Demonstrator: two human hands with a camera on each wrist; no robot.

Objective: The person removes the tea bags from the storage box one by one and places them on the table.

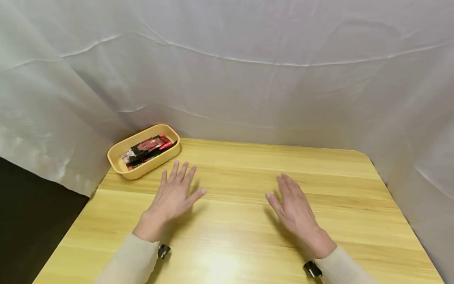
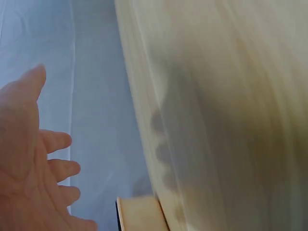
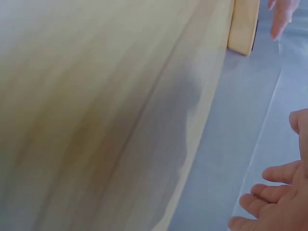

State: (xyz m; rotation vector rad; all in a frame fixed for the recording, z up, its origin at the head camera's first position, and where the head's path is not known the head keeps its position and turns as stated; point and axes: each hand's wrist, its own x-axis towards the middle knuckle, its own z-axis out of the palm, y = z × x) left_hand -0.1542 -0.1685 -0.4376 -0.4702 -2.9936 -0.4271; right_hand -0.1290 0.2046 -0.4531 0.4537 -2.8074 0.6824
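Observation:
My left hand [image 1: 172, 197] hovers over the left half of the wooden table, fingers spread and holding nothing. Just beyond its fingertips stands a yellow bin [image 1: 142, 172] with several flat black, red and pink packets [image 1: 150, 145] lying in it. Over the right half of the table is my right hand [image 1: 296, 207], its fingers straight, the thumb apart, nothing in its grasp. In the left wrist view the left palm [image 2: 24, 159] faces the camera, and the bin's end [image 2: 142, 214] shows below. The right wrist view has the right fingers [image 3: 269, 192] stretched out.
The wooden table [image 1: 241, 177] has a rounded far right corner. A pale grey cloth [image 1: 227, 86] hangs behind the table and along both sides. A dark area [image 1: 32, 221] lies off the table's left edge. Each wrist wears a black band, the left one [image 1: 164, 251] partly under the sleeve.

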